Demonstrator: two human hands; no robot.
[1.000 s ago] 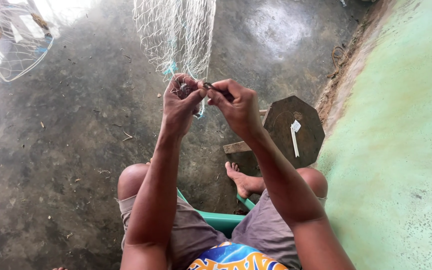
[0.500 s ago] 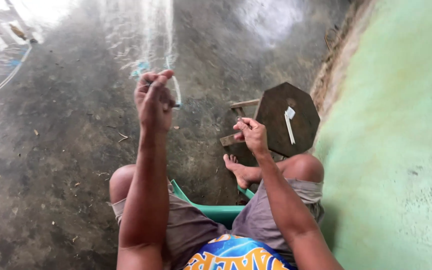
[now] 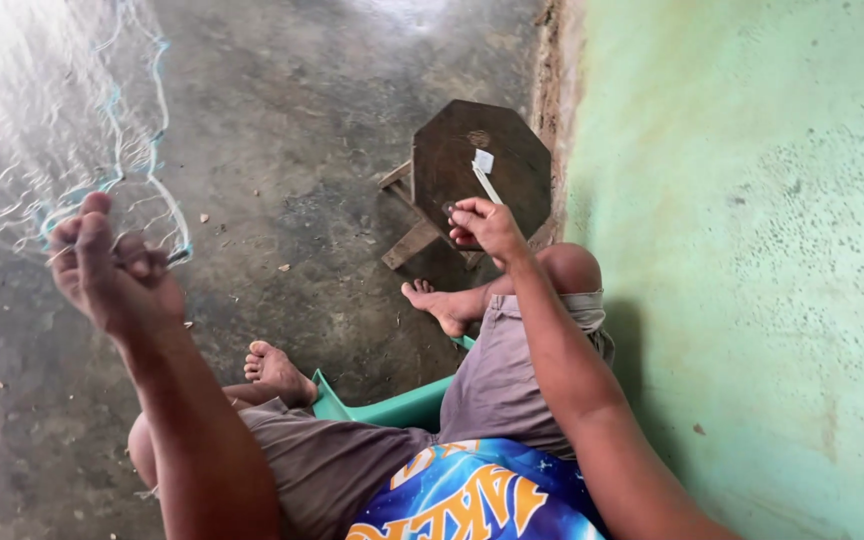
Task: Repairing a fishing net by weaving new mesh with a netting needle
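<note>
Seating comes first: you sit on a green plastic chair [image 3: 392,408] with knees apart and bare feet on the concrete floor [image 3: 302,150], which leaves both arms free in front of you. Your left hand [image 3: 112,275] is raised to the left, its grip closed on the edge of the fishing net [image 3: 62,140], pinching the mesh together with the blue edge cord [image 3: 157,150]; a short dark piece, possibly a netting needle, projects from the fist, but it is too small to identify. Holding the net this high appears to keep the mesh spread and off the floor, so the net rises directly above and beyond the fist. Your right hand [image 3: 487,228] is extended forward, well apart from the net, fingers drawn together as if pinching something small; whether anything is held, you cannot tell. Just beyond it stands a dark octagonal wooden stool [image 3: 512,190] serving as a worktop, close to the green wall [image 3: 752,250]. A white flat tool [image 3: 482,172] lies on the stool, just beyond the right fingertips.
</note>
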